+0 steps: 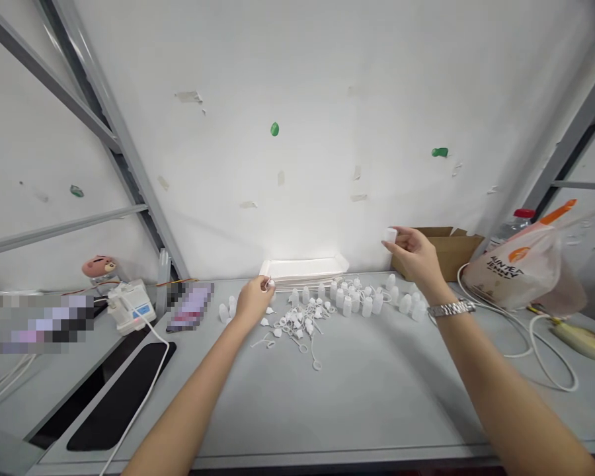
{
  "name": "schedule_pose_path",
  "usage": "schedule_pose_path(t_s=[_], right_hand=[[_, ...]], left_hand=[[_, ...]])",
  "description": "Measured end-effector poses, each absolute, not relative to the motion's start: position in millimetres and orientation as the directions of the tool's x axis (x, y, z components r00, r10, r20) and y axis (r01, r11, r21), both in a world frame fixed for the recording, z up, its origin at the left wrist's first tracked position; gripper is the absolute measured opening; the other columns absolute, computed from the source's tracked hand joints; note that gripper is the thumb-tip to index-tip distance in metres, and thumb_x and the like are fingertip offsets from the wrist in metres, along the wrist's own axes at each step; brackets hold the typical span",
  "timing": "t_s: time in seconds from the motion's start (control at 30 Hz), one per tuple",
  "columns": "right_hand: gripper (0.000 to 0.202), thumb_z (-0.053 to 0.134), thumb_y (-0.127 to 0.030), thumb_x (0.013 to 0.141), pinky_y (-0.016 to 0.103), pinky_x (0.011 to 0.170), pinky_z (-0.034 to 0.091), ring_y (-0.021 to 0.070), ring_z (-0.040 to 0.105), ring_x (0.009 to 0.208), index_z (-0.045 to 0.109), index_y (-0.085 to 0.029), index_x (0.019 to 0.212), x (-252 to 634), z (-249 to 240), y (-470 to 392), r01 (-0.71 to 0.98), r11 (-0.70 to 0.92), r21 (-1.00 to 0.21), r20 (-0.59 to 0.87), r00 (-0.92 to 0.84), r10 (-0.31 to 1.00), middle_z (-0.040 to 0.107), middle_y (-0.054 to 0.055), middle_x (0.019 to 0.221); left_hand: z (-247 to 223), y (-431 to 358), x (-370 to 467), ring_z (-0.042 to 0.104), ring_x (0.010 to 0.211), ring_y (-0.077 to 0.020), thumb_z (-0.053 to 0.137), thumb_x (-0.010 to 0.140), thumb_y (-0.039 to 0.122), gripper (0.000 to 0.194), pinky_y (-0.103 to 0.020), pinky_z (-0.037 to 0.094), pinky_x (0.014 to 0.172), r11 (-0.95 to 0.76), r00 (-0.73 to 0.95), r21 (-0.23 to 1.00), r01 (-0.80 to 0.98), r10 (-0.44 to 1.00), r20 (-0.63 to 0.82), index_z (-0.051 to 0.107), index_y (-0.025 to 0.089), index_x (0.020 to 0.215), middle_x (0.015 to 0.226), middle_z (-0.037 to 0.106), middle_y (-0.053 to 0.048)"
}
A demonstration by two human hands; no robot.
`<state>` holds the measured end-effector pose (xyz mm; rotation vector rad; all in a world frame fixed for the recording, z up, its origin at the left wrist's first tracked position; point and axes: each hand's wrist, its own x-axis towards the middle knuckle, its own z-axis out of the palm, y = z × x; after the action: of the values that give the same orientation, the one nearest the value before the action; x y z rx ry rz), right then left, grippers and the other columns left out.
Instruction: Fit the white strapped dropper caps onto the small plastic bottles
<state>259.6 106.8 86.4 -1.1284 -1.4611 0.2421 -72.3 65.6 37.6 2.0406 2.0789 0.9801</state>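
Observation:
My right hand is raised above the back right of the table and pinches a small translucent white plastic bottle. At the back, left of centre, my left hand has its fingertips closed round a small white cap, partly hidden by the fingers. Beside that hand lies a loose pile of white caps with looped straps. Behind and right of the pile stand several translucent bottles; a few more bottles are left of my left hand.
A white tray rests against the wall. On the right are a cardboard box, a plastic bag and white cables. To the left lie a phone, a white device and a black mat.

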Motion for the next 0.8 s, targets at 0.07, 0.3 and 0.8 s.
schedule_pose_path(t_s=[0.07,0.3,0.8], right_hand=[[0.048,0.062,-0.038,0.071,0.027,0.058,0.043,0.0125,0.052,0.061,0.051,-0.021,0.115,235.4,84.4,93.0,0.18,0.568,-0.803,0.595,0.189,0.781,0.055,0.0,0.074],[0.037,0.07,-0.033,0.063,0.025,0.056,0.041,0.0076,0.048,0.053,0.061,-0.02,0.097,173.4,64.8,70.2,-0.315,0.282,-0.906,0.297,0.0,0.955,0.055,-0.003,0.066],[0.037,0.073,-0.033,0.06,0.027,0.063,0.043,0.0095,0.055,0.056,0.053,-0.019,0.088,161.6,50.7,57.6,-0.399,0.143,-0.906,0.206,-0.118,0.971,0.062,-0.003,0.069]], left_hand=[[30.1,77.5,-78.9,0.06,0.077,-0.0167,0.047,0.079,0.029,0.017,-0.023,0.039,0.063,-0.027,-0.152,0.47,0.882,0.929,0.338,0.059,0.018,0.082,0.082,0.066,-0.004],[7.8,93.8,-70.2,0.059,0.077,-0.0198,0.048,0.079,0.029,0.015,-0.026,0.034,0.059,0.046,-0.17,0.389,0.92,0.942,0.29,0.059,0.019,0.08,0.082,0.066,-0.006],[23.7,69.7,-68.6,0.054,0.097,-0.0258,0.056,0.076,0.041,0.042,-0.032,0.04,0.079,-0.049,-0.098,0.266,0.963,0.854,0.51,0.054,0.016,0.11,0.099,0.064,-0.01]])
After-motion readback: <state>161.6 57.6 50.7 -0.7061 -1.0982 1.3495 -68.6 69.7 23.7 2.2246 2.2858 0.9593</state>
